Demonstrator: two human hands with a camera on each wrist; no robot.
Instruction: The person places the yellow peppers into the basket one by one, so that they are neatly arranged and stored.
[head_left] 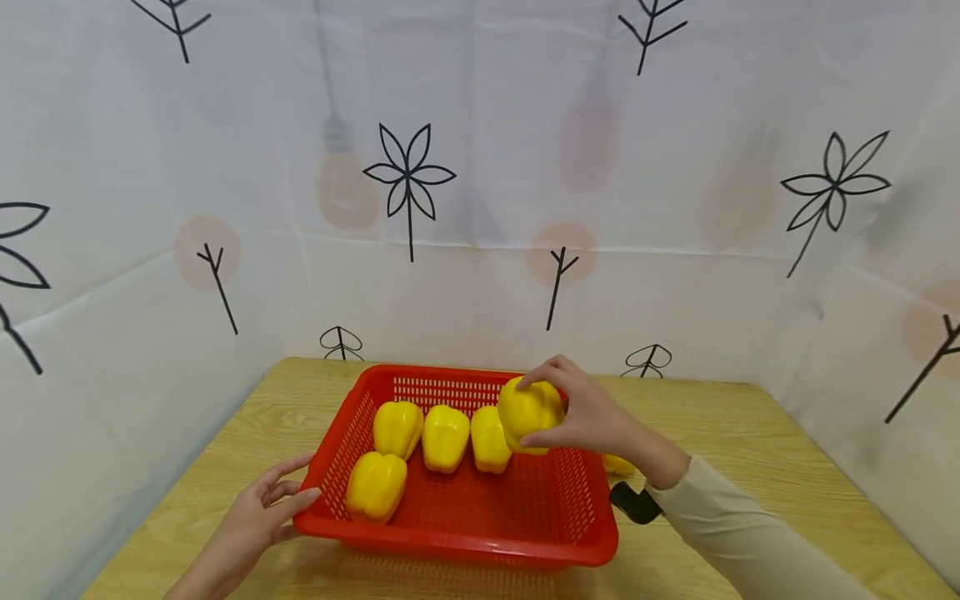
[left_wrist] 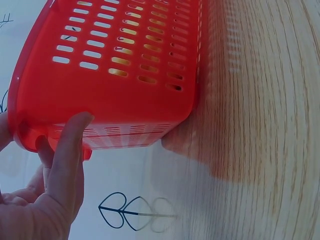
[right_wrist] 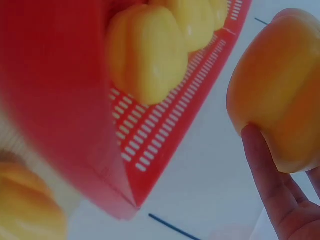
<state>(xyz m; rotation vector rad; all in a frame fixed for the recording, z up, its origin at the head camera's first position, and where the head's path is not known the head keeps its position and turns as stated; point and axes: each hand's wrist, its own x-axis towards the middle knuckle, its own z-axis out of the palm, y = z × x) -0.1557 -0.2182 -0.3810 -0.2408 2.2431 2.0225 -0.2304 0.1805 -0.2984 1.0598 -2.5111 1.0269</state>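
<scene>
My right hand (head_left: 592,417) grips a yellow bell pepper (head_left: 529,410), thumb and fingers on its sides, above the right half of a red plastic basket (head_left: 465,543). The right wrist view shows this pepper (right_wrist: 280,90) clear of the basket wall. Inside the basket, several more yellow bell peppers lie along the back and left, one of them at the front left (head_left: 377,487). My left hand (head_left: 255,517) holds the basket's left front corner. In the left wrist view its fingers (left_wrist: 67,155) lie under and against the rim.
The basket stands on a light wood table (head_left: 690,533). Another yellow pepper (head_left: 618,465) lies on the table just right of the basket, partly hidden by the right arm. A white cloth (head_left: 480,292) with plant drawings hangs behind and at both sides.
</scene>
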